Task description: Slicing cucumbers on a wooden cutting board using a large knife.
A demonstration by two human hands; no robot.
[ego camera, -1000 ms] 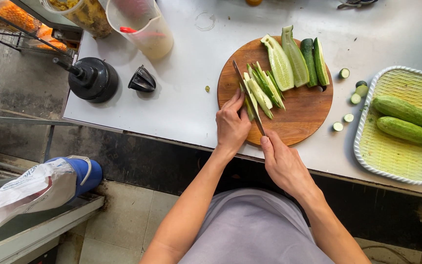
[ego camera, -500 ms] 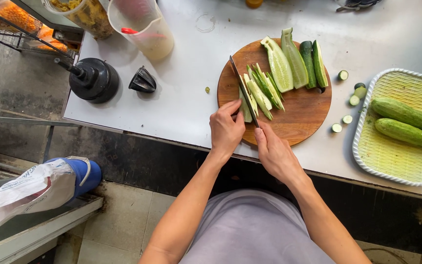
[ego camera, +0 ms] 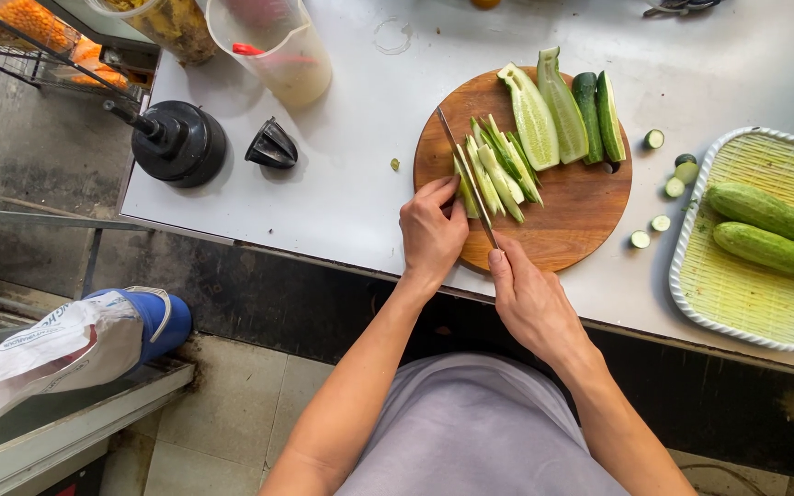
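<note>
A round wooden cutting board [ego camera: 572,216] lies on the white counter. On it are several thin cucumber strips [ego camera: 500,170] and larger cucumber halves [ego camera: 562,110] at the far side. My right hand [ego camera: 530,298] grips a knife [ego camera: 466,170] whose blade lies lengthwise along the leftmost strips. My left hand [ego camera: 431,228] rests at the board's left edge, fingertips pressing the near end of a cucumber strip beside the blade.
A white slatted tray [ego camera: 737,294] at right holds two whole cucumbers [ego camera: 769,230]. Cut cucumber ends [ego camera: 663,188] lie between board and tray. A black blender lid [ego camera: 176,142], a small black cap [ego camera: 273,147] and a plastic jug [ego camera: 277,50] stand at the left.
Both hands have moved up onto the board's near edge. The knife has shifted slightly left along the strips, and my left hand has closed in on the leftmost strip.
</note>
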